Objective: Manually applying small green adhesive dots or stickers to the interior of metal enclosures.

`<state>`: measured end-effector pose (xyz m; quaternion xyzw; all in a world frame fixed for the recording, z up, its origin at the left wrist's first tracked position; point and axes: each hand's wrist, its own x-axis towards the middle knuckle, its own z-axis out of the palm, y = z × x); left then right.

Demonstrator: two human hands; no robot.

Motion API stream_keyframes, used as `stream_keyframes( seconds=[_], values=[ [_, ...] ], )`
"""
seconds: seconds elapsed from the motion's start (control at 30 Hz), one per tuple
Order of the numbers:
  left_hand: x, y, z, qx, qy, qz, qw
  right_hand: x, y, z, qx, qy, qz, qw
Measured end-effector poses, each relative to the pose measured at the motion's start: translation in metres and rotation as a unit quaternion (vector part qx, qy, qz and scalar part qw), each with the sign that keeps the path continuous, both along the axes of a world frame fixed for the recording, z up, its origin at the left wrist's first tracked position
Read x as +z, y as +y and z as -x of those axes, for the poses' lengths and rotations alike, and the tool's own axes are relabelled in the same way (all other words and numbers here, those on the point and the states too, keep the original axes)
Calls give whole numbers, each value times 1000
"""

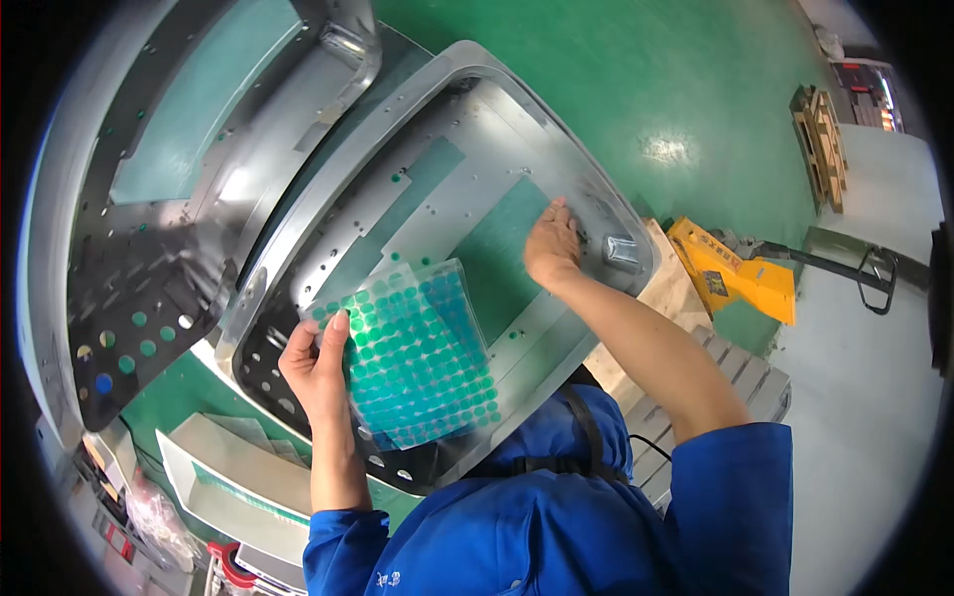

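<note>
My left hand (pixel 323 363) pinches the upper left corner of a few clear sheets of round green stickers (pixel 417 348) between thumb and fingers. The sheets hang over a large silvery metal housing (pixel 397 214), a shallow pan with rounded corners, rectangular cutouts and small holes. Some of those holes show green dots. Inside the housing's right part, my right hand (pixel 554 243) lies against the metal beside a big cutout. Its fingers are stretched out, with nothing visible in them; the fingertips' underside is hidden.
A second similar metal housing (pixel 253 129) stands close on the left. A white bin (pixel 234 477) holding more sheets sits below left. To the right are a yellow pallet jack (pixel 740 273), a wooden pallet (pixel 820 149) and a slatted grey platform (pixel 740 372). The floor (pixel 636 89) is green.
</note>
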<state>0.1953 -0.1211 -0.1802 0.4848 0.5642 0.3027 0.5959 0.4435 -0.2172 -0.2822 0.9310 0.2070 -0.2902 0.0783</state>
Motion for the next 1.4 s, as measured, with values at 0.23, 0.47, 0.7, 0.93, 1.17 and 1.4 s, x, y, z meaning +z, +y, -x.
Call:
stream_keyframes(
  seconds=[0.23, 0.47, 0.7, 0.93, 1.17, 1.4],
  values=[
    [51, -13, 51, 173, -58, -132, 974, 36, -24, 18, 265, 28, 39, 963],
    [79, -72, 155, 341, -64, -191, 918, 143, -80, 63, 565, 258, -21, 783],
    [54, -159, 236, 415, -111, -208, 879, 288, -19, 65, 614, 254, -148, 733],
    [37, -49, 143, 295, -327, -237, 866, 335, 102, -35, 514, 239, -437, 698],
    [20, 27, 112, 291, -502, -176, 795, 132, 62, -166, -64, 458, -579, 671],
    [37, -64, 139, 305, -281, -227, 881, 122, 77, -147, -102, 615, -437, 648]
  ],
)
